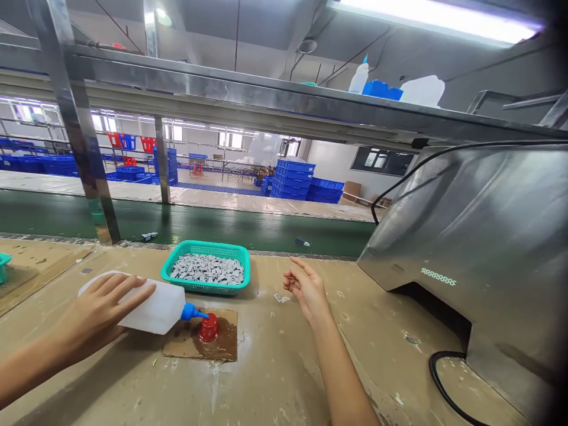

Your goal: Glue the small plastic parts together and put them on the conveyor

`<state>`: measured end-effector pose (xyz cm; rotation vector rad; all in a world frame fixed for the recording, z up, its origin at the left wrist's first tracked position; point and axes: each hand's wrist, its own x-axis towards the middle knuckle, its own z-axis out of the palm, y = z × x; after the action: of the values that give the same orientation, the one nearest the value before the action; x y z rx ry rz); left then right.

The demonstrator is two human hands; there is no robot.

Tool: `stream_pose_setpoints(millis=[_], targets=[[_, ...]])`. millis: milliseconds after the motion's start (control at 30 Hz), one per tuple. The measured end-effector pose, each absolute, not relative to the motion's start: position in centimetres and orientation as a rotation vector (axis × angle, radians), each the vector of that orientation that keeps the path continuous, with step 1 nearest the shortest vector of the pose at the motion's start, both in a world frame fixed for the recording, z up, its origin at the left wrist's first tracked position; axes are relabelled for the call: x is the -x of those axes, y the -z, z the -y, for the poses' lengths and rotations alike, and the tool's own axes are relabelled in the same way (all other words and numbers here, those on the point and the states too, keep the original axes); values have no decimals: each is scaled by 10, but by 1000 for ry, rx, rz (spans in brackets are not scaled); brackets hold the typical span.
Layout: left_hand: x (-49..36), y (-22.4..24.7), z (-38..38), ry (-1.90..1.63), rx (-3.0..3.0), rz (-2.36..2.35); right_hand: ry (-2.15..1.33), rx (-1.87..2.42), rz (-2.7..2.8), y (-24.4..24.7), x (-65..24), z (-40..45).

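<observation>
a long green conveyor belt (pixel 186 225) runs past the worn desk (pixel 275 378), with stacked blue crates (pixel 288 180) in the hall beyond. on the desk, a teal basket (pixel 222 248) holds grey moulded parts (pixel 206 269). the left hand (pixel 95 313) has its fingers (pixel 128 290) wrapped over a white squeeze bottle (pixel 151 305), its blue nozzle (pixel 190 312) just beside a red cap (pixel 208 327) on a brown-stained cardboard pad (pixel 222 349). the right hand (pixel 306 290) hangs half open, holding nothing, near the basket. too hard a squeeze could spill liquid over the pad and desk; a careless elbow could knock the basket.

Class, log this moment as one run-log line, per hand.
left hand: holds white squeeze bottle, blue nozzle at red cup | right hand: open, empty | teal basket of grey pieces
</observation>
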<state>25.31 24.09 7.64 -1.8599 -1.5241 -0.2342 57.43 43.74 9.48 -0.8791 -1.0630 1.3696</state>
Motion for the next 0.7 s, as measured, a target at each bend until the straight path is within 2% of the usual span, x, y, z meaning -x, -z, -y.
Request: stream_pose_setpoints(millis=[200,433,567,700], targets=[[-257,-82,-241,156,1831,1588,-1350,883,1061,-96,-577,-437],[-254,-84,-241,222,1919,1650,-1320,918,1147,-94,-577,-437],[-252,-82,-239,335,1977,1722,-1257,961,1296,-90,-577,-440],[-251,-74,-240,622,1898,1881,-1129,1014,1592,-89,-557,-441]])
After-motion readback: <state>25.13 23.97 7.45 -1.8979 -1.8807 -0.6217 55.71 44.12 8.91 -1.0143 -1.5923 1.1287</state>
